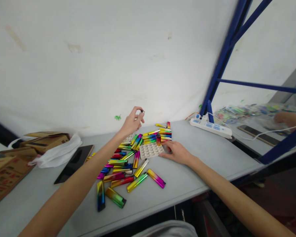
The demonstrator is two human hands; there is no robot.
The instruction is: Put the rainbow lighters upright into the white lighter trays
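My left hand (pixel 132 122) is raised above the table with its fingers pinched on a small lighter (pixel 141 113), its metal top showing above my fingertips. My right hand (pixel 177 152) rests on the table, its fingers touching the right edge of a white dimpled tray (pixel 150 150). One dark red lighter (pixel 158 139) stands upright in the tray's far corner. Several shiny rainbow-coloured lighters (pixel 128 168) lie scattered on the grey table in front of the tray, and more are stacked in a neat pile (pixel 158 135) behind it.
Cardboard boxes (pixel 7 164) and a white plastic bag (pixel 59 153) sit at the left, beside a black tablet (pixel 74 161). A white power strip (pixel 210 126) lies at the right by a blue metal frame (pixel 224 56). Another person's hand (pixel 287 120) is at the far right.
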